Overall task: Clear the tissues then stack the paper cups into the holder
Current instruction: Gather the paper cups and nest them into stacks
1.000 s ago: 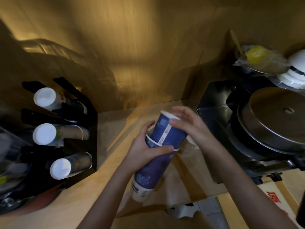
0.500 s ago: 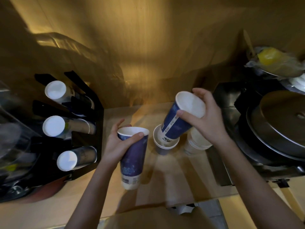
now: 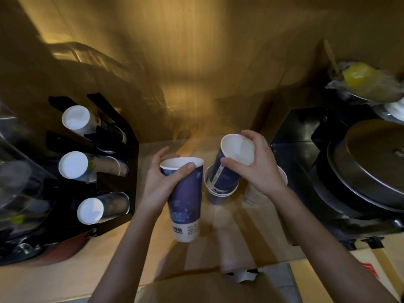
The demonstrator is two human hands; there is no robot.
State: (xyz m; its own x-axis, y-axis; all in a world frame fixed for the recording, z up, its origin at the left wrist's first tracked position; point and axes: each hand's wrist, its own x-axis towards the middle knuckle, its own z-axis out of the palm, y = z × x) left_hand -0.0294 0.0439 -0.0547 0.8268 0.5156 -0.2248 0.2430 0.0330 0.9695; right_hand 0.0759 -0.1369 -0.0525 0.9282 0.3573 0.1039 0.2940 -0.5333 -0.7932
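My left hand (image 3: 160, 182) grips a tall stack of blue paper cups (image 3: 184, 200) near its rim, mouth up, held above the wooden counter. My right hand (image 3: 260, 167) holds a single blue cup (image 3: 231, 165) upside down, its white base up, with its mouth set into a short stack of cups (image 3: 215, 196) standing on the counter. A pale stack of cups (image 3: 251, 196) stands partly hidden behind my right wrist. The black cup holder (image 3: 118, 167) at the left carries three rows of cups lying on their sides. No tissues are in view.
A black machine with a round metal lid (image 3: 371, 167) fills the right side. Above it sits a metal bowl with a yellow item in plastic wrap (image 3: 360, 79). Clear plastic clutter (image 3: 15, 171) lies far left. A wooden wall stands behind the counter (image 3: 76, 265).
A second ago both hands held the blue cups together as one stack. My right hand lifted the top cup off and moved it right onto the short stack; my left hand kept the tall stack.
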